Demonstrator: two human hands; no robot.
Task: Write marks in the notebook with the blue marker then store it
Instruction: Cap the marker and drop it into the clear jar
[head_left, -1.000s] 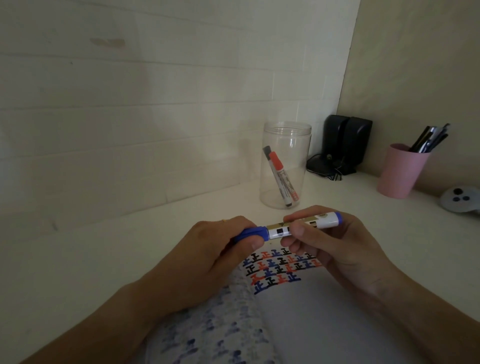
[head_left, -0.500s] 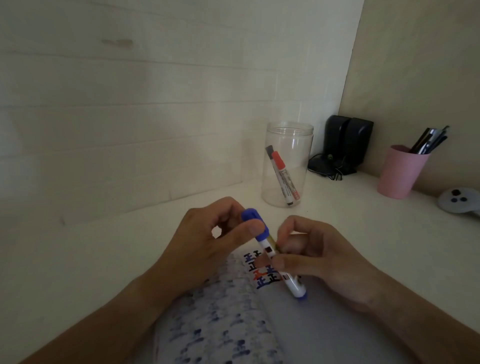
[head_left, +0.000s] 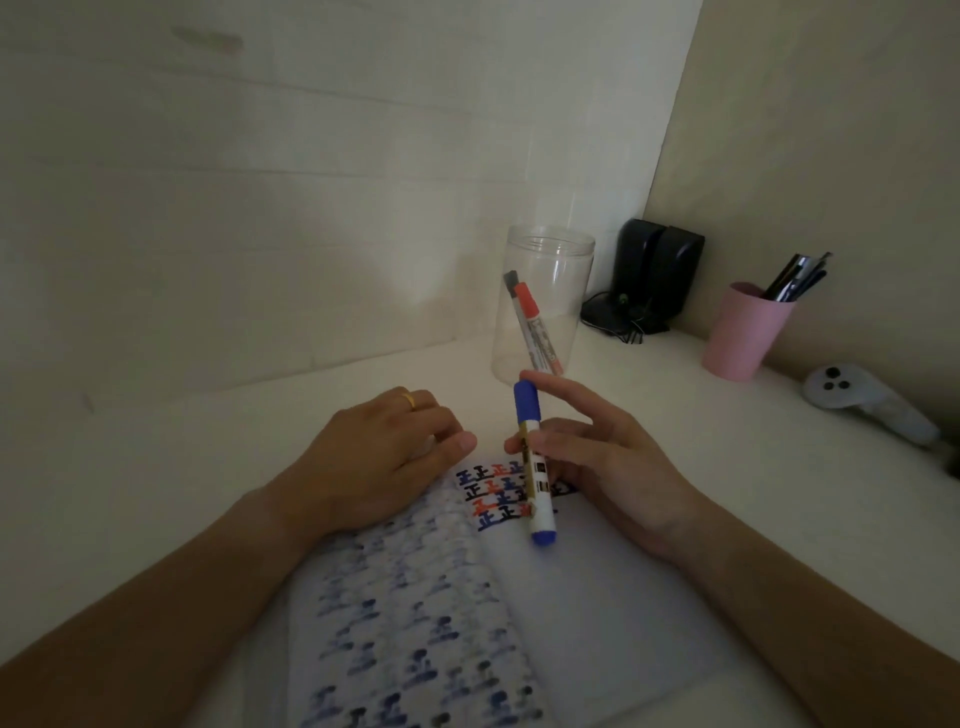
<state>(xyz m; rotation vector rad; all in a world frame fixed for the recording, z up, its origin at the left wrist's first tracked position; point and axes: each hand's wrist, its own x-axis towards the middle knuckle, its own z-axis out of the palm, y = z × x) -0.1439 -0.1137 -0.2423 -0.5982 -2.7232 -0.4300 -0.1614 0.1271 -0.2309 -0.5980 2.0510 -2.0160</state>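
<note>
Head view: right hand (head_left: 597, 462) pinches the capped blue marker (head_left: 532, 462) nearly upright over the open notebook (head_left: 597, 597); left hand (head_left: 384, 462), fingers loosely curled and holding nothing, rests at the notebook's far-left edge on the counter (head_left: 208, 467).

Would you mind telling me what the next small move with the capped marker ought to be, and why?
Probably the right hand should carry the blue marker toward the clear jar just behind it. The cap is on, the notebook already shows rows of marks, the left hand rests off the marker, and the jar holds a red marker.
</note>
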